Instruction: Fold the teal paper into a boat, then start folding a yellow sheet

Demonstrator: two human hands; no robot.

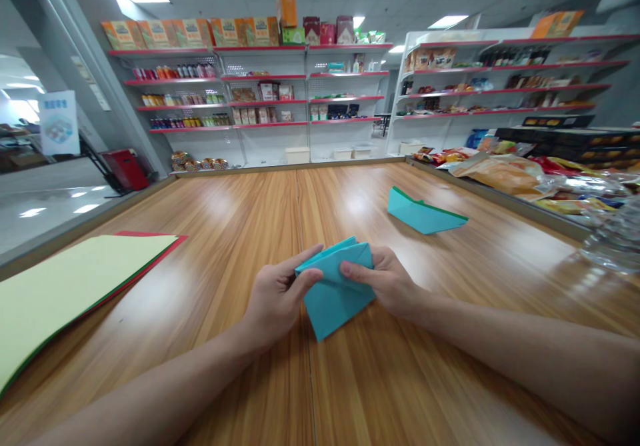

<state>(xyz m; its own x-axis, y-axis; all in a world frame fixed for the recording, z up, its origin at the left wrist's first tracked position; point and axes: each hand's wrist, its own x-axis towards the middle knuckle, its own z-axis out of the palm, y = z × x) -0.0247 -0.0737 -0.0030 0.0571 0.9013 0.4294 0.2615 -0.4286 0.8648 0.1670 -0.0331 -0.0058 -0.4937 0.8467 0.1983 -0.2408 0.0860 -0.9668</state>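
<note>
Workpiece: folded blue paper [337, 303], centre of the frame, over the tabletop [400, 379].
Left hand [270, 299]: fingers [306, 284] pinching its left edge.
Right hand [397, 286]: fingers [356, 272] pinching its upper right.
Fold control: even thumb pressure and aligned layers should prevent skewed creases.

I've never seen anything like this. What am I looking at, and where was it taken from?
No machine is visible: a person's bare left hand and right hand are working. The single picture comes from a camera on the person's head, looking forward and down. Both hands hold folded blue paper. On the wood-grain table, farther away and rightward, sits a boat-like paper fold, blue with a green edge. At left lie stacked paper sheets, pale yellow on top. Stocked shelves stand beyond.
</note>
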